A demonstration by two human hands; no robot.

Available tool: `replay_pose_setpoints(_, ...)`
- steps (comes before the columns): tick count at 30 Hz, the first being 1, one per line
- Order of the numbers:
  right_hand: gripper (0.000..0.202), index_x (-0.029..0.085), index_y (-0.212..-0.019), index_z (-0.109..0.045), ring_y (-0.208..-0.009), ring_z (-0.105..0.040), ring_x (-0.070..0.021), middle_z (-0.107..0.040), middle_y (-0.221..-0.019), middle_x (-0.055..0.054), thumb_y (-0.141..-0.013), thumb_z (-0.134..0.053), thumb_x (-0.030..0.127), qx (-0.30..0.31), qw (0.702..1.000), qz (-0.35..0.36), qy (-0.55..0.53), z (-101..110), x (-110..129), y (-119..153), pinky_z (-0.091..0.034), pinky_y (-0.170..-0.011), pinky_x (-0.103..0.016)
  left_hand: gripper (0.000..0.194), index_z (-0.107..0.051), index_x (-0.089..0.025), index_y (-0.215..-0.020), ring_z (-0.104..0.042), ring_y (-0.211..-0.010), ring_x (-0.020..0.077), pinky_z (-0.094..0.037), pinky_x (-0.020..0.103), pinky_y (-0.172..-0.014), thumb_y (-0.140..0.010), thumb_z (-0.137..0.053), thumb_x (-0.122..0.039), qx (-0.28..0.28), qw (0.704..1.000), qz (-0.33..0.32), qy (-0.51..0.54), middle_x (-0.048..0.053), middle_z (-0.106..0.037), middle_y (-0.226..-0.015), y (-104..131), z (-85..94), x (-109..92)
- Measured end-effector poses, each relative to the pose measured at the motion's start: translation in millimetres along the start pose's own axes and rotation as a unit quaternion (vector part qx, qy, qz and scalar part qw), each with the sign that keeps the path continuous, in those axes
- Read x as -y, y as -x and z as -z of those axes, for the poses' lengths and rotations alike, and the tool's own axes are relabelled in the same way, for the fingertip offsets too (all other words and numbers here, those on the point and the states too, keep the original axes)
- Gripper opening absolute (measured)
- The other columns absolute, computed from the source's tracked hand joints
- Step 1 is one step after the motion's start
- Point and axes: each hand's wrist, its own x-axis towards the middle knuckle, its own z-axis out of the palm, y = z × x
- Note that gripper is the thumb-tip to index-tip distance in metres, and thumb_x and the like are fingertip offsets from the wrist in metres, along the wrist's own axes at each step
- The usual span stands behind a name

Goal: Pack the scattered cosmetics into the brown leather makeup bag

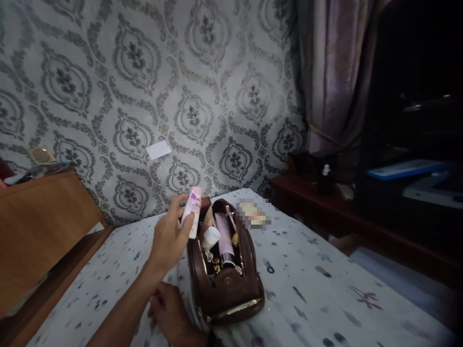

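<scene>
My left hand (pixel 170 236) holds a small white bottle with a pink cap and cartoon print (pixel 194 212), tilted slightly, thumb on the near side. It is just above the left rim of a brown cosmetic bag (pixel 231 294), which stands unzipped on the bed. Inside the bag lie a pink tube with a silver cap (pixel 224 233), a white-capped container (pixel 211 237) and several small gold-coloured items. Below my left forearm, my right hand (pixel 171 308) rests near the bag's left side, fingers curled, with nothing seen in them.
The bag stands on a white patterned bedsheet (pixel 296 270). A blurred-out flat item (pixel 253 214) lies behind it. On the left is a wooden headboard (pixel 54 226); on the right, a dark red shelf (pixel 307 197) holds a small dark bottle (pixel 325 180). Patterned wallpaper (pixel 195 115) covers the back wall.
</scene>
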Motion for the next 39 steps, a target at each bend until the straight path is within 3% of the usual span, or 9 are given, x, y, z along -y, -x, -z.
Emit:
replay_pose_setpoints(3, 0.017, 0.019, -0.072, -0.05, -0.039, -0.044, -0.0063, -0.051, -0.055, 0.006, -0.085, -0.059, 0.022, -0.023, 0.999, -0.038, 0.01, 0, 0, 1, -0.031, -0.038, -0.017, 0.037, -0.057, -0.018, -0.122, -0.053, -0.062, 0.0145, -0.037, 0.024, -0.06, -0.09, -0.055, -0.037, 0.007, 0.998, 0.0, 0.055, -0.001, -0.067, -0.076, -31, 6.9, 25)
replay_pose_setpoints(8, 0.014, 0.019, -0.072, -0.048, -0.037, -0.042, -0.0056, -0.05, -0.054, 0.007, -0.083, -0.056, 0.017, -0.017, 0.996, -0.076, 0.033, -1, 6, -1, -0.029, -0.036, -0.016, 0.034, -0.062, -0.014, -0.11, -0.061, -0.076, 0.0173, -0.043, 0.025, -0.068, -0.088, -0.058, -0.04, 0.133, 0.979, -0.035, 0.149, 0.004, -0.07, -0.087, -73, 0.9, 55)
replay_pose_setpoints(11, 0.016, 0.02, -0.071, -0.047, -0.037, -0.041, -0.0057, -0.049, -0.053, 0.007, -0.083, -0.058, 0.021, -0.015, 0.996, -0.083, 0.027, -2, 8, -1, -0.03, -0.036, -0.016, 0.035, -0.064, -0.014, -0.11, -0.063, -0.08, 0.0189, -0.045, 0.026, -0.071, -0.087, -0.061, -0.041, 0.217, 0.956, -0.058, 0.188, 0.006, -0.071, -0.091, -95, -6.1, 62)
replay_pose_setpoints(15, 0.021, 0.02, -0.071, -0.047, -0.035, -0.041, -0.0065, -0.047, -0.051, 0.007, -0.083, -0.062, 0.027, -0.019, 0.995, -0.096, 0.015, -2, 7, -3, -0.031, -0.036, -0.016, 0.04, -0.065, -0.015, -0.112, -0.064, -0.081, 0.0192, -0.047, 0.026, -0.072, -0.083, -0.066, -0.042, 0.269, 0.941, -0.058, 0.199, 0.007, -0.072, -0.094, -123, -17.3, 68)
replay_pose_setpoints(19, 0.017, 0.021, -0.07, -0.047, -0.034, -0.039, -0.0069, -0.045, -0.049, 0.009, -0.082, -0.057, 0.014, -0.022, 0.993, -0.114, 0.012, -2, 10, -4, -0.028, -0.035, -0.016, 0.041, -0.065, -0.016, -0.112, -0.065, -0.085, 0.0204, -0.048, 0.029, -0.078, -0.078, -0.071, -0.039, 0.361, 0.913, -0.037, 0.19, 0.006, -0.072, -0.094, -141, -28.4, 72)
replay_pose_setpoints(24, 0.023, 0.021, -0.069, -0.047, -0.033, -0.038, -0.0073, -0.043, -0.046, 0.01, -0.081, -0.049, 0.002, -0.043, 0.989, -0.14, 0.033, -2, 19, -3, -0.025, -0.035, -0.017, 0.032, -0.067, -0.018, -0.107, -0.065, -0.087, 0.0191, -0.047, 0.027, -0.079, -0.078, -0.069, -0.031, 0.476, 0.864, -0.035, 0.161, 0.004, -0.071, -0.091, -145, -38.4, 73)
replay_pose_setpoints(32, 0.021, 0.02, -0.074, -0.052, -0.03, -0.036, -0.0058, -0.045, -0.047, 0.01, -0.081, -0.049, 0.001, -0.053, 0.989, -0.138, 0.009, -5, 10, -6, -0.021, -0.028, -0.015, 0.022, -0.068, -0.018, -0.097, -0.062, -0.096, 0.0195, -0.046, 0.027, -0.087, -0.075, -0.065, -0.022, 0.506, 0.847, -0.064, 0.148, 0.004, -0.068, -0.097, -147, -43.5, 71)
replay_pose_setpoints(39, 0.013, 0.02, -0.075, -0.054, -0.033, -0.039, -0.0059, -0.047, -0.05, 0.009, -0.081, -0.057, 0.009, -0.055, 0.99, -0.129, 0.003, -4, 3, -7, -0.026, -0.032, -0.014, 0.022, -0.066, -0.017, -0.096, -0.062, -0.093, 0.0195, -0.046, 0.027, -0.084, -0.075, -0.063, -0.022, 0.489, 0.86, -0.067, 0.128, 0.004, -0.068, -0.095, -146, -43.1, 74)
